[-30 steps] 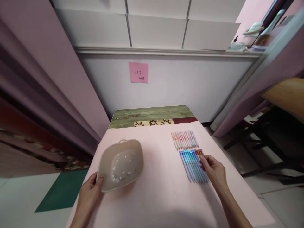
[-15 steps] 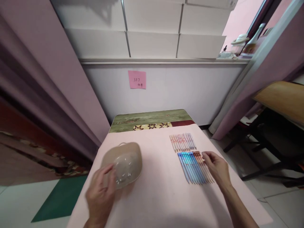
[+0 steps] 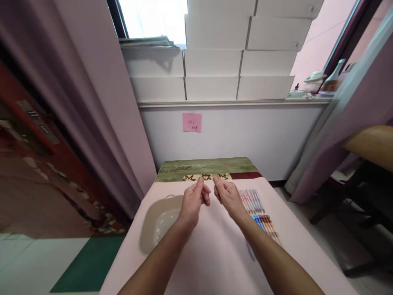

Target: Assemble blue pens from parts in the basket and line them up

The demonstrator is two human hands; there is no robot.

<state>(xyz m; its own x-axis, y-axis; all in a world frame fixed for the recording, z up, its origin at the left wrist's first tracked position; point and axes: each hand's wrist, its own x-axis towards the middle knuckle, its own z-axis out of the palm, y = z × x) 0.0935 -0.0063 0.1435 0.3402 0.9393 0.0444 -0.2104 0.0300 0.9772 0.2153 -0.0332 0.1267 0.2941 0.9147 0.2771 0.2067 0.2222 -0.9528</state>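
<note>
Side by side over the middle of the table, my left hand (image 3: pixel 193 203) and my right hand (image 3: pixel 229 197) are raised with thumbs pointing up and a small gap between them. The fingers of both are curled in, and nothing shows in either. To the left, a beige plastic basin (image 3: pixel 149 223) is partly covered by my left forearm; small white marks show on its bottom. Behind my right forearm lie pens: a row with pale, patterned barrels (image 3: pixel 252 200), and nearer, blue pens (image 3: pixel 259 221) beside brown ones (image 3: pixel 270 225). My forearm hides part of the blue pens.
A pink cloth (image 3: pixel 211 254) covers most of the table, leaving a green patterned strip (image 3: pixel 208 164) at the far end. A pink note (image 3: pixel 192 122) is on the wall below stacked white boxes (image 3: pixel 211 88). Curtains hang on both sides; a wooden-topped piece of furniture (image 3: pixel 373 143) stands right.
My left hand has left the basin and my right hand has left the pens; both have come together over the table's middle with thumbs up. The view has tilted upward.
</note>
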